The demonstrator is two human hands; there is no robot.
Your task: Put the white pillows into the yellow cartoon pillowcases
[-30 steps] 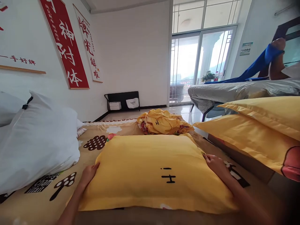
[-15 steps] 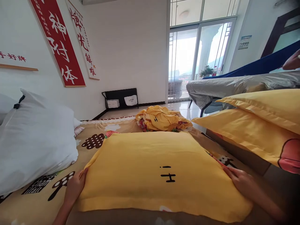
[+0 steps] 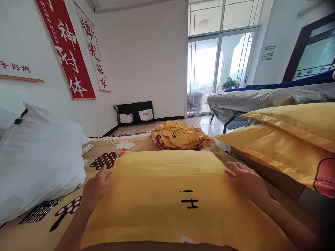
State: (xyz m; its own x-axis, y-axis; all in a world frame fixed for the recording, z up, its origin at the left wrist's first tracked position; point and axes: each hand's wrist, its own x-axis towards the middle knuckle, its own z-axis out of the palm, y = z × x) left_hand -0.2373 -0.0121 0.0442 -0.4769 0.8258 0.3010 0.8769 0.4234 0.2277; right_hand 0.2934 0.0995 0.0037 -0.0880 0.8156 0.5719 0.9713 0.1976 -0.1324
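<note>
A yellow pillow (image 3: 170, 195) with small black marks lies flat in front of me on a patterned bed sheet (image 3: 39, 226). My left hand (image 3: 96, 187) rests on the pillow's left edge, fingers stretched out flat. My right hand (image 3: 246, 181) lies on its right edge near the far corner, fingers also flat and apart. Neither hand holds anything.
Two stacked yellow pillows (image 3: 288, 139) lie at the right. A big white pillow (image 3: 39, 157) sits at the left. A heap of yellow covers (image 3: 180, 136) lies beyond the pillow. A plastic-covered bed (image 3: 261, 99) stands at the back right before glass doors (image 3: 217, 69).
Both hands have slid from the pillow's near side edges up toward its far corners and now lie flat on top. The other person's hand at the far right is almost out of view.
</note>
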